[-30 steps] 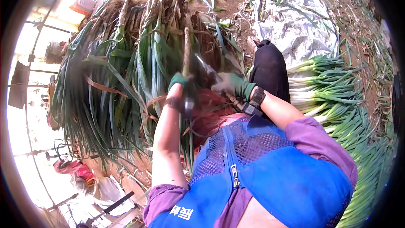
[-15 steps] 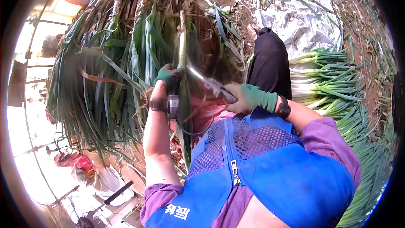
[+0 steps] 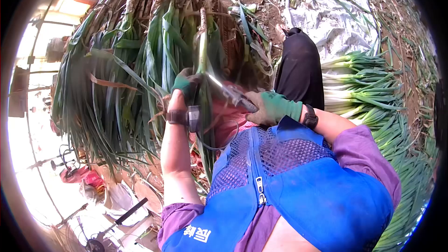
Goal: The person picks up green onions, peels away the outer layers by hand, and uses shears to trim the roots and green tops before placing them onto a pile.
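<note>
My left hand (image 3: 186, 85), in a green and dark glove, is closed round a long green onion (image 3: 202, 49), its root end up and its leaves hanging down. My right hand (image 3: 269, 107), gloved in green and tan, grips the dark handle of a tool (image 3: 233, 95). The tool's bright tip points up and left and lies against or just beside the onion's stalk; exact contact is blurred. A large pile of untrimmed green onions (image 3: 107, 88) with brown roots lies left of my left hand.
Cleaned green onions (image 3: 359, 88) with white stalks lie in rows on the right. A white sheet (image 3: 326, 18) covers ground at the upper right. My black-clad leg (image 3: 300, 67) is right of centre. At the lower left are a red bag (image 3: 77, 175) and a dark bar (image 3: 131, 212).
My right hand and the tool have shifted slightly left. The onion and my left hand have moved only a little, and both hands keep their grips.
</note>
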Demonstrator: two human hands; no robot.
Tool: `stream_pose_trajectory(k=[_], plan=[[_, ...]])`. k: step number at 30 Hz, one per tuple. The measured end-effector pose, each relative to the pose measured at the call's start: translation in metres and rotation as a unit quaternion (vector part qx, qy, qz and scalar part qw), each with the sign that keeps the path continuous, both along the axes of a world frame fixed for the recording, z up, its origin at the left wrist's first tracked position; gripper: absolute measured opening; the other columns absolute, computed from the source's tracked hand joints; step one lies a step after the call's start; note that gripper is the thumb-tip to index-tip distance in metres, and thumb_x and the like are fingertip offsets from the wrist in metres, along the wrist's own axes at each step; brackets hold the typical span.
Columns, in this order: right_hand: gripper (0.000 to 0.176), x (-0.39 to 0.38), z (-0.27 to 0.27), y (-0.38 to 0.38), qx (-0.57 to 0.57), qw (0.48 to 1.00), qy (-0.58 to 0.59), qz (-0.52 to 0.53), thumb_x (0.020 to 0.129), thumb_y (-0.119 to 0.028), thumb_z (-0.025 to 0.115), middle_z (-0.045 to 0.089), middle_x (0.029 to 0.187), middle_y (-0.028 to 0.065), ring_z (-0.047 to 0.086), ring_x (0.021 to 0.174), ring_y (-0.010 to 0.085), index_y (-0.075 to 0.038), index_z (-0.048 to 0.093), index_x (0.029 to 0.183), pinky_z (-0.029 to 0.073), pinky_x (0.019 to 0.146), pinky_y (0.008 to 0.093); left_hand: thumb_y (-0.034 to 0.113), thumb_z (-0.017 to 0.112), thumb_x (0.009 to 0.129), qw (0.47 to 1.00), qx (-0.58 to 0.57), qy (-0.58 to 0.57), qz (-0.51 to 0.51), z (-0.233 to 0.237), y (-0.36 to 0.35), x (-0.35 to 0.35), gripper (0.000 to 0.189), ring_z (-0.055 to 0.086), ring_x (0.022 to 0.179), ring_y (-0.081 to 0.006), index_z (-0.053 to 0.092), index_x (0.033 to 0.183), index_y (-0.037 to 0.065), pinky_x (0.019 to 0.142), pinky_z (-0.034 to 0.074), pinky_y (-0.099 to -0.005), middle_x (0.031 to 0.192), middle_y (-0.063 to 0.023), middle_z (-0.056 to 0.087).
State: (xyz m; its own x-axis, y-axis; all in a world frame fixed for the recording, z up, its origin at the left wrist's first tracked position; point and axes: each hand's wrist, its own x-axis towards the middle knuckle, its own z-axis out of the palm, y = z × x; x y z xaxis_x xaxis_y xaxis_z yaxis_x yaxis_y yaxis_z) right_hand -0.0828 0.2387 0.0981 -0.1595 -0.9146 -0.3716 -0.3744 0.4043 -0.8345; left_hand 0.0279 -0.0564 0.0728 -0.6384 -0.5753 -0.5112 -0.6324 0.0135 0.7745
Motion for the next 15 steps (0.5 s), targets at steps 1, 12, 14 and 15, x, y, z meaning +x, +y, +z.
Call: stream_pose_trajectory(k=[1, 12, 14, 15], plan=[[0.053, 0.001, -0.001, -0.001, -0.007, 1.0, 0.008, 0.0, 0.079, -0.036, 0.068, 0.065, 0.09, 0.0228, 0.065, 0.09, 0.0394, -0.002, 0.056, 0.117, 0.048, 0.08, 0.0463, 0.017, 0.07, 0.084, 1.0, -0.016, 0.001, -0.002, -0.002, -0.001, 0.0, 0.036, 0.063, 0.083, -0.0151, 0.064, 0.112, -0.004, 0.076, 0.052, -0.0286, 0.094, -0.0076, 0.069], [0.046, 0.013, 0.011, -0.005, 0.024, 0.999, 0.033, -0.001, 0.08, -0.033, 0.068, 0.066, 0.092, 0.0244, 0.065, 0.09, 0.0414, 0.0, 0.056, 0.11, 0.048, 0.079, 0.0485, 0.026, 0.065, 0.087, 0.992, -0.13, 0.006, -0.008, -0.028, -0.013, 0.007, 0.025, 0.058, 0.067, -0.0119, 0.067, 0.09, 0.002, 0.062, 0.047, -0.0284, 0.074, -0.0015, 0.064], [0.045, 0.017, 0.018, -0.003, 0.018, 0.999, 0.029, -0.003, 0.08, -0.033, 0.068, 0.066, 0.091, 0.0257, 0.065, 0.089, 0.0415, 0.0, 0.056, 0.109, 0.048, 0.078, 0.0484, 0.029, 0.064, 0.087, 0.986, -0.165, 0.002, -0.001, -0.033, -0.015, 0.007, 0.028, 0.058, 0.067, -0.0128, 0.068, 0.09, 0.001, 0.062, 0.047, -0.0292, 0.073, -0.0032, 0.065], [0.044, 0.017, 0.017, -0.003, 0.009, 0.999, 0.033, -0.012, 0.08, -0.032, 0.067, 0.066, 0.09, 0.026, 0.065, 0.089, 0.042, 0.0, 0.056, 0.107, 0.049, 0.078, 0.0488, 0.03, 0.064, 0.087, 0.983, -0.181, 0.0, 0.001, -0.038, -0.016, 0.006, 0.03, 0.058, 0.067, -0.0132, 0.069, 0.09, 0.001, 0.062, 0.047, -0.0296, 0.072, -0.0041, 0.065]])
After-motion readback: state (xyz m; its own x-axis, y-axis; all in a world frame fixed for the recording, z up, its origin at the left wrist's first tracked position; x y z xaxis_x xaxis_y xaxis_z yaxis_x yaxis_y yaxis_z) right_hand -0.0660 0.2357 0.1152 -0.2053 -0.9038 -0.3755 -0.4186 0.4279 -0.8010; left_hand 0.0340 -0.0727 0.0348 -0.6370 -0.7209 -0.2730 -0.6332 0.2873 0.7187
